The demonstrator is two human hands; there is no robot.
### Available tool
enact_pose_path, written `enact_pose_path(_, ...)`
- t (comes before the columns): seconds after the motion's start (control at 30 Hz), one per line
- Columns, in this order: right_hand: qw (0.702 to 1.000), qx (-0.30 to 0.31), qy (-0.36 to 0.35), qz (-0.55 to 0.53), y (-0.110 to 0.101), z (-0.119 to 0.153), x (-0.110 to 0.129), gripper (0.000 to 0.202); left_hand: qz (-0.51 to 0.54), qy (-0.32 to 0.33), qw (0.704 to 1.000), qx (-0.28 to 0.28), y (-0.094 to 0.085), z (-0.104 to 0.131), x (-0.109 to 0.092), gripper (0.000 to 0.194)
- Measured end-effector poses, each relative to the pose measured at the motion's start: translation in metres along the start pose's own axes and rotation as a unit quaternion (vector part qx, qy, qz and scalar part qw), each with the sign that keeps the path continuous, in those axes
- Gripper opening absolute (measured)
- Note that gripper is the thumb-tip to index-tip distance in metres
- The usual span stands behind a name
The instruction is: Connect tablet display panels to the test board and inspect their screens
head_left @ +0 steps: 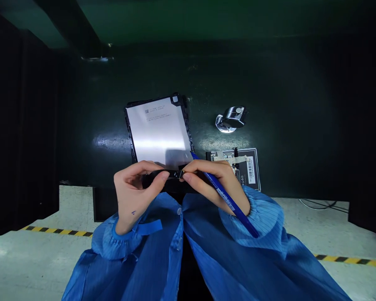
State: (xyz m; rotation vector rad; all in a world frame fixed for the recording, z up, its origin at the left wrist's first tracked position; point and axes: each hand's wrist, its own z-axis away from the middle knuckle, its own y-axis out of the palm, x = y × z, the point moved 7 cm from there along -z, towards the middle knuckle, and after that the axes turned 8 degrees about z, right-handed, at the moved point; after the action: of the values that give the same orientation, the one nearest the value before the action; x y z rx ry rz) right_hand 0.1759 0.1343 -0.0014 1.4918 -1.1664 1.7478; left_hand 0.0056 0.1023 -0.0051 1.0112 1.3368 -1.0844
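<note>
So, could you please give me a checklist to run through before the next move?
1. Small black strip pinched by the left hand: ok.
2. Right hand at the strip's end: ok.
3. Blue tool set down: not ok, it crosses the right hand.
4. Strip fastened to anything: cannot tell, partly hidden.
5. Silver-backed panel printed side up: ok.
6. Circuit board untouched by the right hand: cannot tell.

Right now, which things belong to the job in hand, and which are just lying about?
In use:
- small dark part, between left hand and right hand
- blue stick, right hand

Probably just lying about:
- silver-topped stack
- labelled board
- shiny metal object
</note>
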Motion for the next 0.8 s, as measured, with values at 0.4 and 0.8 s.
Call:
enact_pose_path(0.4, 1.0, 0.006, -0.012, 0.014, 0.0027, 0.0006, 0.0041, 0.018, 0.002, 0.0, 1.0, -0.03, -0.0034, 0.0063, 0.0063, 0.012)
enact_pose_path(0.8, 0.999, 0.009, -0.013, 0.034, 0.0039, 0.0003, 0.0031, 0.019, -0.045, -0.026, 0.999, 0.008, 0.0011, 0.0055, 0.0028, 0.012)
